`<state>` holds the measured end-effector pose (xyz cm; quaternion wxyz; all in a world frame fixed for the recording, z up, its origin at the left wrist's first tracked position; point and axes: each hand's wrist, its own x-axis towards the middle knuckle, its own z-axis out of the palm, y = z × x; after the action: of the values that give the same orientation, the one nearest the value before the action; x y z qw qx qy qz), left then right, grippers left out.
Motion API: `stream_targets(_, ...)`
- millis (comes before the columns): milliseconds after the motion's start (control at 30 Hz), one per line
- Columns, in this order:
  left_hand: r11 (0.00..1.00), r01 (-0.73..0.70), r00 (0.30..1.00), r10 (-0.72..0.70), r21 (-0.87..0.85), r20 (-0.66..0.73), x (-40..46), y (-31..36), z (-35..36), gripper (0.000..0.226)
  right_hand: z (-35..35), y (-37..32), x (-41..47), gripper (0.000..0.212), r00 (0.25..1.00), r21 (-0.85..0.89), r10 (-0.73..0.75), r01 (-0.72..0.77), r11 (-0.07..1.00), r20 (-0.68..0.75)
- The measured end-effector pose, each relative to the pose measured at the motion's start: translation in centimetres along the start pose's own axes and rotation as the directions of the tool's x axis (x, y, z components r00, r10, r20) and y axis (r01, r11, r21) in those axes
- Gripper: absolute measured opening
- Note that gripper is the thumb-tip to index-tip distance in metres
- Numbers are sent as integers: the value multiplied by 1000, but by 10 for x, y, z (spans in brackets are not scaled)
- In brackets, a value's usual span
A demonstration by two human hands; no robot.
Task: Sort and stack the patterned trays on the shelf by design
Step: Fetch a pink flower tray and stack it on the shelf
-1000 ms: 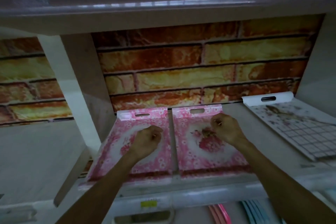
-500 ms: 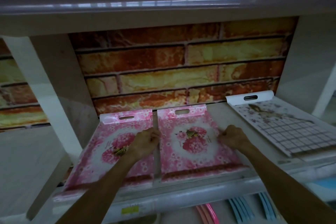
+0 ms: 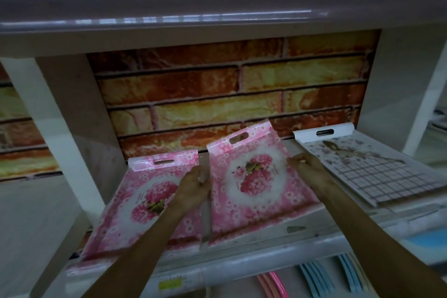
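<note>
A glossy white shelf board (image 3: 242, 255) carries three flat rectangular trays in front of a brick-patterned back panel (image 3: 229, 94).

The right pink floral plastic tray (image 3: 256, 186), with a slotted handle at its far end, sits in the middle of the shelf. Its far end is raised off the board and the tray is tilted, while its near edge rests low near the shelf front.

The left hand (image 3: 193, 189) grips the left edge of this tray, fingers curled over the rim. The right hand (image 3: 308, 170) grips the right edge, with thumb and fingers pinching the rim.

The left pink floral plastic tray (image 3: 135, 205), of the same design, lies flat just beside it on the left, close against the white upright post (image 3: 58, 133). The left forearm crosses over its near right corner.

A white plastic tray with a purple grid and flower print (image 3: 377, 167) lies flat at the right end of the shelf, apart from the lifted tray.

Below the shelf front, edges of pink and blue hoop-shaped plastic items (image 3: 312, 283) are visible; their type cannot be determined.
</note>
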<state>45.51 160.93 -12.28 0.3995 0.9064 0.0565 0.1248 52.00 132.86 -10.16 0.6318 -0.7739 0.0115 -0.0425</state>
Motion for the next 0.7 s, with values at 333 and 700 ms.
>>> stream_targets(333, 897, 80, 996, -83, -434, 12, -6, 5, 2, 36, -15, 10, -10, 28, 990, 222, -64, 91, 971, -127)
stream_targets(700, 886, -105, 986, 35, -452, -161, -20, 7, -15, 9, 31, 2, -22, 20, 980, 260, -178, 197, 945, -95)
